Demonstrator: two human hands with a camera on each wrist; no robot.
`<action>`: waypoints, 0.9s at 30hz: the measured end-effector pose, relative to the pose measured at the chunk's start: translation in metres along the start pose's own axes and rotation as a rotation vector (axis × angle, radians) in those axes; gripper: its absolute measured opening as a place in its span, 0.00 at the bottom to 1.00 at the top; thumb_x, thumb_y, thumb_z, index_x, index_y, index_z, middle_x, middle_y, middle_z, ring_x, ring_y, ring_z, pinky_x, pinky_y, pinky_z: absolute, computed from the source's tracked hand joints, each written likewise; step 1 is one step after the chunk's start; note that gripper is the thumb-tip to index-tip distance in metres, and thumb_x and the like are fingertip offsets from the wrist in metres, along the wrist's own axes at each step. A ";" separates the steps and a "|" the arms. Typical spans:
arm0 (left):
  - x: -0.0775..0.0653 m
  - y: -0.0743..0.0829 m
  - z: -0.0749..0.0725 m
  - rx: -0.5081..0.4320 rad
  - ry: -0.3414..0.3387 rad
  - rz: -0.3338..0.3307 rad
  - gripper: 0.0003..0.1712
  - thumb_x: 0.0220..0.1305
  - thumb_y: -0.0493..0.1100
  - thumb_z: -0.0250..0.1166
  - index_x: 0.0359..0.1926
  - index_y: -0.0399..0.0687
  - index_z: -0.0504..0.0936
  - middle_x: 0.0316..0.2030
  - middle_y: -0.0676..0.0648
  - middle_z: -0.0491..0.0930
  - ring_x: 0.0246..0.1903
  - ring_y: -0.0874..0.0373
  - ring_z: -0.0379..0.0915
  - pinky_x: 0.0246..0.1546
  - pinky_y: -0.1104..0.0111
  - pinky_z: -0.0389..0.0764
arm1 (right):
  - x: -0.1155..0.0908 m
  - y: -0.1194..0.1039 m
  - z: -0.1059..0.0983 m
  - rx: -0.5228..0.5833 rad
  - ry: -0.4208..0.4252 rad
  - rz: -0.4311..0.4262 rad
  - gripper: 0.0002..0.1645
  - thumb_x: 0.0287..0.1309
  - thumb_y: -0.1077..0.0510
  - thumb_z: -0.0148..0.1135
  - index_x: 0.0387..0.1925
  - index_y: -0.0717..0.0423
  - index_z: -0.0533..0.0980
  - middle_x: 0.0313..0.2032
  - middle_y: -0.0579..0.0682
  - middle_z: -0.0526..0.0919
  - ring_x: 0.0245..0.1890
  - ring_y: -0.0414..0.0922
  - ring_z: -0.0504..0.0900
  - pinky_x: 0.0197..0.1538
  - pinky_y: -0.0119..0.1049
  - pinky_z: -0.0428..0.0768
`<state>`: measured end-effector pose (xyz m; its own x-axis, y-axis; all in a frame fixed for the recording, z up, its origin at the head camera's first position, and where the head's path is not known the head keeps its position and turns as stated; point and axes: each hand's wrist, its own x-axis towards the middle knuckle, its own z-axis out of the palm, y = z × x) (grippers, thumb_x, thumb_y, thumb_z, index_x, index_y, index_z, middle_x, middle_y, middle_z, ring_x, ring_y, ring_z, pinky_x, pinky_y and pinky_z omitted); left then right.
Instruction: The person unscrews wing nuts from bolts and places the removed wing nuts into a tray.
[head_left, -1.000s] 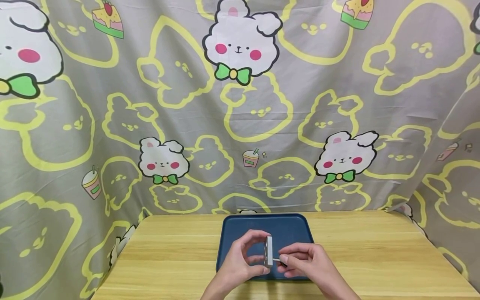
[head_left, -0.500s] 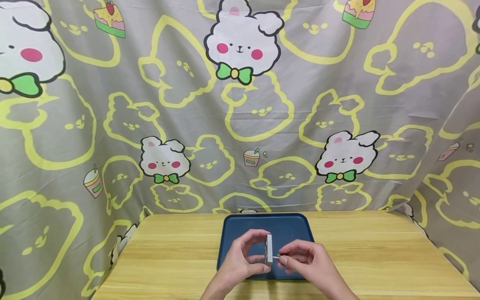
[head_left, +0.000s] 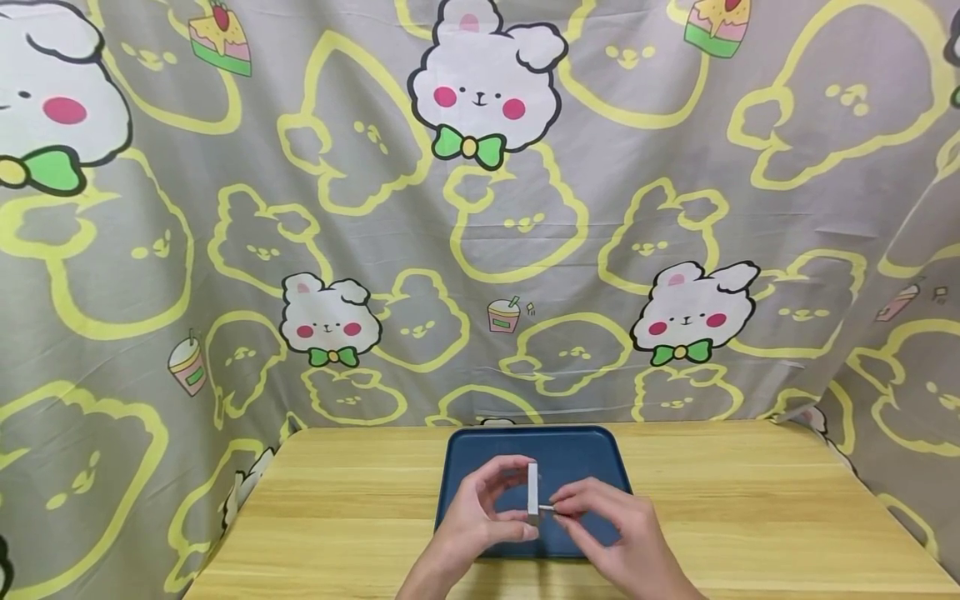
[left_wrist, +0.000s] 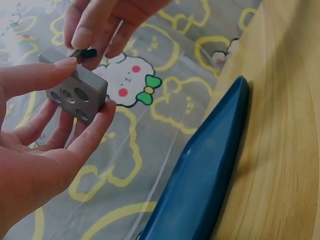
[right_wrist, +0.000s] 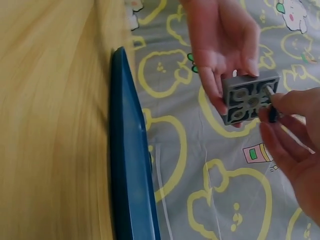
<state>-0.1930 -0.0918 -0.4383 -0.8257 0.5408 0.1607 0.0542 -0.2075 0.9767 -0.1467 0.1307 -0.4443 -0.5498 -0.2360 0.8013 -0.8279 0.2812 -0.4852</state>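
Note:
My left hand (head_left: 472,508) holds a square grey block (head_left: 532,493) on edge above the tray, thumb below and fingers above. Round holes show on one face of the block (left_wrist: 75,95); its other face, with ribs and a round centre hole, shows in the right wrist view. My right hand (head_left: 615,521) pinches a thin metal screw (head_left: 547,507) between thumb and fingertips. The threaded screw (right_wrist: 270,92) meets the ribbed face near a corner. A small black piece (right_wrist: 272,114) sits by the right fingertips, partly hidden by them; I cannot tell whether it belongs to the screw.
Beneath the hands a dark blue tray (head_left: 577,450) lies on a light wooden table (head_left: 360,500). A grey curtain (head_left: 420,233) printed with rabbits hangs behind the table and along both sides.
The block and left hand have shifted slightly left. The right hand has followed, its fingers now straighter on the screw, and the black piece no longer shows in the head view.

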 end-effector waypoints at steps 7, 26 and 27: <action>-0.001 0.001 -0.001 -0.064 -0.015 -0.019 0.40 0.53 0.25 0.73 0.67 0.36 0.72 0.63 0.41 0.74 0.63 0.46 0.69 0.55 0.55 0.83 | 0.003 0.004 0.005 -0.027 0.076 -0.269 0.07 0.70 0.58 0.65 0.43 0.55 0.86 0.41 0.55 0.86 0.37 0.46 0.87 0.46 0.25 0.84; -0.002 0.004 0.000 -0.050 -0.004 0.003 0.40 0.52 0.24 0.73 0.68 0.34 0.71 0.63 0.38 0.72 0.65 0.39 0.66 0.54 0.53 0.84 | 0.001 -0.008 0.000 -0.013 0.088 0.081 0.24 0.51 0.73 0.75 0.47 0.49 0.85 0.46 0.48 0.87 0.43 0.44 0.87 0.49 0.27 0.84; -0.002 0.004 0.000 -0.035 0.004 0.006 0.40 0.52 0.24 0.73 0.67 0.35 0.71 0.63 0.38 0.73 0.65 0.41 0.67 0.54 0.54 0.84 | 0.002 -0.011 -0.001 0.005 0.086 0.176 0.22 0.54 0.71 0.74 0.47 0.48 0.85 0.45 0.47 0.87 0.43 0.44 0.87 0.48 0.29 0.85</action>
<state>-0.1912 -0.0933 -0.4345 -0.8277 0.5360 0.1660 0.0398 -0.2390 0.9702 -0.1390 0.1281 -0.4372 -0.6751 -0.1029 0.7306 -0.7202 0.3065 -0.6224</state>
